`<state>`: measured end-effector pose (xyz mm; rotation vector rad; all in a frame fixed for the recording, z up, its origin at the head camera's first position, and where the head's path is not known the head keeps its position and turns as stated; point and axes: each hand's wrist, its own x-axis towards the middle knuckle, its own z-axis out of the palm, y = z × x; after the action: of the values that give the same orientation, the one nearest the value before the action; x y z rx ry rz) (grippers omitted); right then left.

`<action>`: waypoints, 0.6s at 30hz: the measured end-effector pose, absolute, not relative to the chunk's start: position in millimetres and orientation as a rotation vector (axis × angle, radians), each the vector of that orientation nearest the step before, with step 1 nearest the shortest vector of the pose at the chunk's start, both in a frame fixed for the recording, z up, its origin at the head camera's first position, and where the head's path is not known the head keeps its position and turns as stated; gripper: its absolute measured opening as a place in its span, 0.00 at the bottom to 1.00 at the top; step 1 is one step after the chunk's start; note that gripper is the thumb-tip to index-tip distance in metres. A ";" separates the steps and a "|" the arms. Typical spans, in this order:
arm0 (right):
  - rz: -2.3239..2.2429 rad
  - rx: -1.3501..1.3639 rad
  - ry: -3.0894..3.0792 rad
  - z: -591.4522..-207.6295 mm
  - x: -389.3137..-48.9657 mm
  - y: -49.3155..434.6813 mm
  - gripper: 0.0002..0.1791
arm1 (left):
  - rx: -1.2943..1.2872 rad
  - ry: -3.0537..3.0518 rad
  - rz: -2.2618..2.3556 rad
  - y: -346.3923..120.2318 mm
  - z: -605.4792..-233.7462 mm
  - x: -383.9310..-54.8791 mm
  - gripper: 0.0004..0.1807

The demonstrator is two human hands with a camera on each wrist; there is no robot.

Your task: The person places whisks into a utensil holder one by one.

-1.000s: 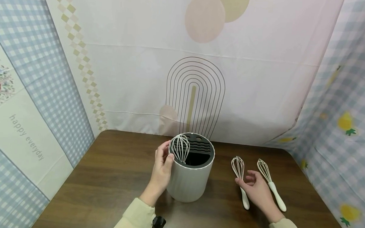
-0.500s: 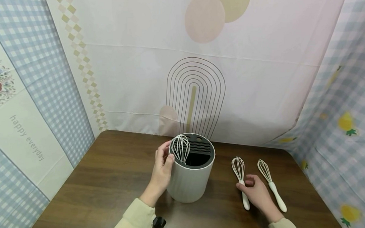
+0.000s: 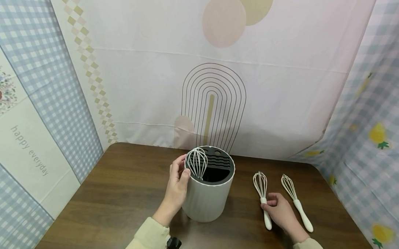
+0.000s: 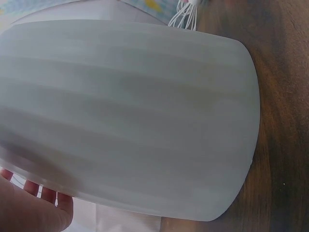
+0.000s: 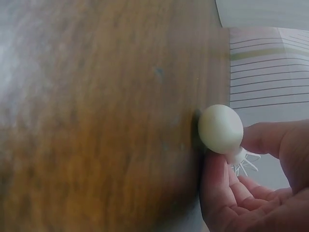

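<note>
My left hand (image 3: 177, 178) holds the pale ribbed utensil holder (image 3: 206, 203) by its left side, thumb in front near the rim. One white whisk (image 3: 196, 163) stands in the holder, its wires up and its handle hidden inside. To the right, my right hand (image 3: 280, 209) pinches the white handle of a second whisk (image 3: 260, 185), which lies with its wires pointing away from me. In the right wrist view the rounded handle end (image 5: 220, 129) shows between thumb and fingers, close over the tabletop. A third whisk (image 3: 297, 203) lies right of that hand.
The holder's dark insert (image 3: 219, 162) has wavy slots, small round holes and a large opening at the front. Behind the brown wooden table (image 3: 127, 195) hangs a white patterned cloth (image 3: 147, 93), with checked cloths at both sides.
My right hand has moved a little down along the second whisk, from below its wires to its handle, and the handle end has shifted slightly left. The left hand and holder stay put.
</note>
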<state>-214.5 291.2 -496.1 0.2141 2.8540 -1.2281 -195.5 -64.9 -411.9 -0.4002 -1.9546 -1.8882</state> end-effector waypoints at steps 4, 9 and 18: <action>-1.246 0.212 2.845 -495.6 -213.5 290.2 0.30 | -0.408 -1.944 -1.886 -65.1 -413.0 -196.1 0.25; -1.249 0.206 2.867 -495.5 -212.4 288.0 0.27 | -0.410 -1.946 -1.882 -65.2 -413.0 -196.2 0.25; -1.314 0.141 2.964 -482.9 -211.3 278.9 0.22 | -0.402 -1.959 -1.879 -65.2 -412.7 -195.8 0.25</action>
<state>-211.3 278.9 -482.9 0.1406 2.9639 -1.3137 -195.8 -65.2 -412.7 -0.4024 -1.9592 -1.8787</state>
